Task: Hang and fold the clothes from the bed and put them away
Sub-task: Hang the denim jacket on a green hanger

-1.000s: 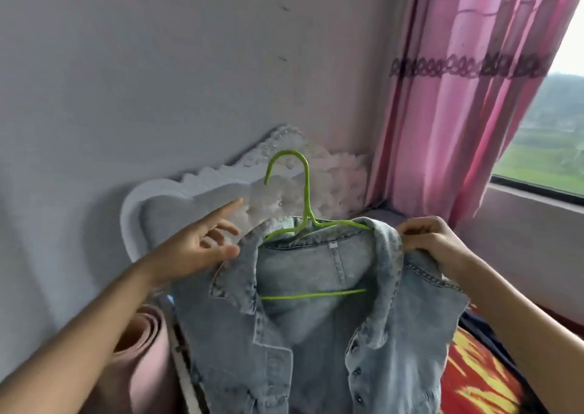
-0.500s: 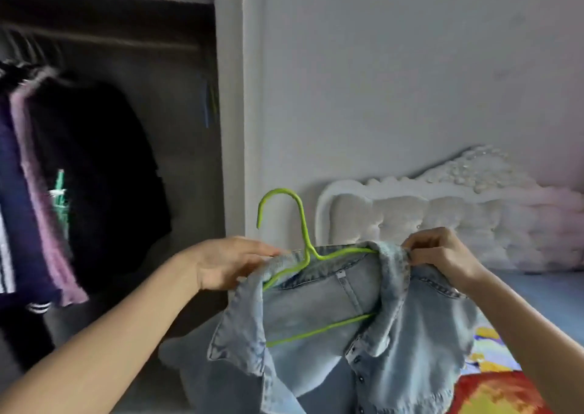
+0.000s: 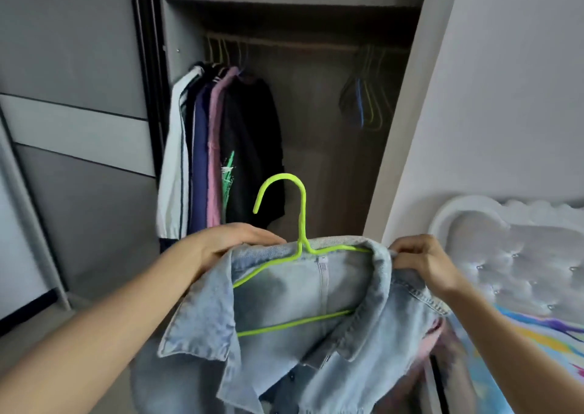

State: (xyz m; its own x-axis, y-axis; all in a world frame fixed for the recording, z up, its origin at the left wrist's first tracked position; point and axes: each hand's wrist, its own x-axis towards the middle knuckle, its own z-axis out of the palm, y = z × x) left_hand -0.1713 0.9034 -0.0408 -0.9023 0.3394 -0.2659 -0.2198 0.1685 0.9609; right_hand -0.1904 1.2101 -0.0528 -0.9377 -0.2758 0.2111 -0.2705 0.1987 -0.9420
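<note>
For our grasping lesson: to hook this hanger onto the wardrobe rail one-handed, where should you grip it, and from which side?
Probably the bare neck of the hanger, just under its hook, from the right: the jacket drapes both shoulders, and the hook's tip opens leftward.

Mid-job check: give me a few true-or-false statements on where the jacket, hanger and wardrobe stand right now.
1. The denim jacket sits on the green hanger. True.
2. The hanger's hook is over the wardrobe rail. False: the hook is free, well below the rail.
3. The left hand and right hand each grip the jacket near a shoulder. True.
4. Hung clothes fill the whole rail. False: they bunch at its left, empty hangers hang at its right, and there is a gap between.
</note>
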